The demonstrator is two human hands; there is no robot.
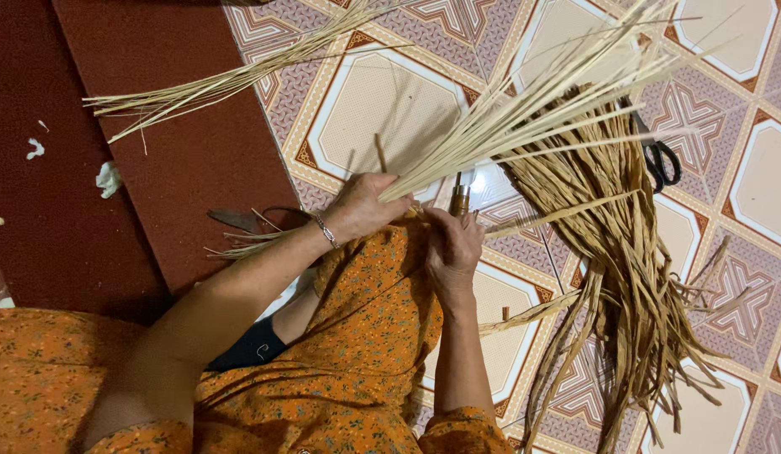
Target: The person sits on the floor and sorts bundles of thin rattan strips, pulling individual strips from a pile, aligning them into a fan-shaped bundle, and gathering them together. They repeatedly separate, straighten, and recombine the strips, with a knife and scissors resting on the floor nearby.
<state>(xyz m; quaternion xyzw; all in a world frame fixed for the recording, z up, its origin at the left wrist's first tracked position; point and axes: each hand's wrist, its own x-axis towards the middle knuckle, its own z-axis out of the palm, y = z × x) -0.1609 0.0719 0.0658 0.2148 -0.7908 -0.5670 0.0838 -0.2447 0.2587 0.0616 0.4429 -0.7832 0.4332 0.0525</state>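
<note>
Pale thin split-reed strips [525, 109] fan upward from left hand [365, 206], fingers clenched round bunch; right hand [453, 244] grips brown-handled knife [460, 198]; black-handled scissors [659, 155] on patterned tile floor [373, 101].

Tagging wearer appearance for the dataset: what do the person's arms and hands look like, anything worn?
Both forearms are bare. The left hand has a thin silver bracelet at the wrist. The right hand shows no jewellery; an orange floral sleeve ends near its elbow. No gloves.

Pale straw strips [525, 109] — bunched, fanning up-right above knife [460, 200].
</note>
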